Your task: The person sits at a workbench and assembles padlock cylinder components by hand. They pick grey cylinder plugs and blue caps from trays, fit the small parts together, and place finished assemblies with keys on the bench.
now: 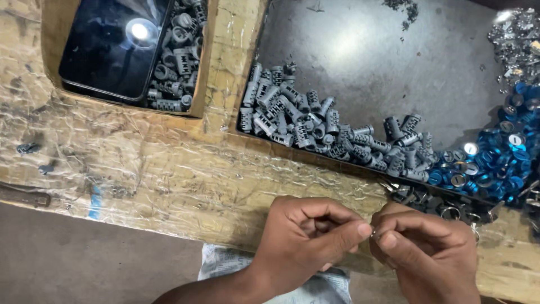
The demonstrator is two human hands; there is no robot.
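My left hand (306,233) and my right hand (424,247) meet at the lower middle, fingertips pinched together over a small metal part (373,232) that is mostly hidden. Both hands hover above the front edge of a plastic-wrapped wooden bench (157,163). Just beyond them, a pile of grey slotted metal cylinders (315,121) lies along the near rim of a dark metal tray (382,62). Blue round caps (500,160) are heaped at the tray's right side. Which hand actually holds the small part I cannot tell for sure.
A black phone (112,48) lies in a second compartment at the upper left, beside more grey cylinders (177,56). Shiny metal scraps (517,39) sit at the upper right. Metal rings and keys (444,205) lie near my right hand. Crumpled paper (225,264) shows under my left wrist.
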